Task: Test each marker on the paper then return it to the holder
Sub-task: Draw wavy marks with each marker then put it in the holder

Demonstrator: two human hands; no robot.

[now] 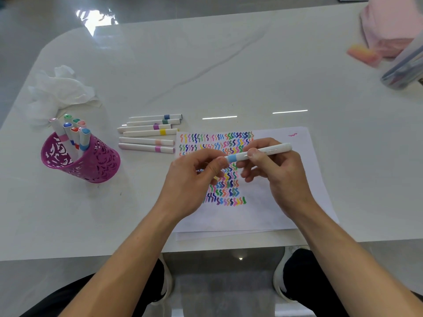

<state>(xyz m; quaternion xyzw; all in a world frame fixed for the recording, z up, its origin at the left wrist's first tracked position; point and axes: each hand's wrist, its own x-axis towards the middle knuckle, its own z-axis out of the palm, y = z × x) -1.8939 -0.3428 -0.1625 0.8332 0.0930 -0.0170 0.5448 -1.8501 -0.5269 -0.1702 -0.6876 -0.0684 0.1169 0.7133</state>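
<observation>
On the white worktop [206,65], a purple holder [80,161] stands at the left with several capped pens [84,138] upright in it. A crumpled tissue [61,85] lies behind it. Six loose markers [146,133] lie in a row between the holder and the paper [286,179], which is covered in coloured squiggles.

At the far right, a pink cloth [389,26] and a clear case [402,69] are cut off by the edge. A blurred pink block [364,54] lies beside them, perhaps an eraser.

Above the paper, the right hand [281,175] has a closed grip on a white marker [270,150]. The left hand [190,179] pinches the end by the marker's blue band, hiding the tip.
</observation>
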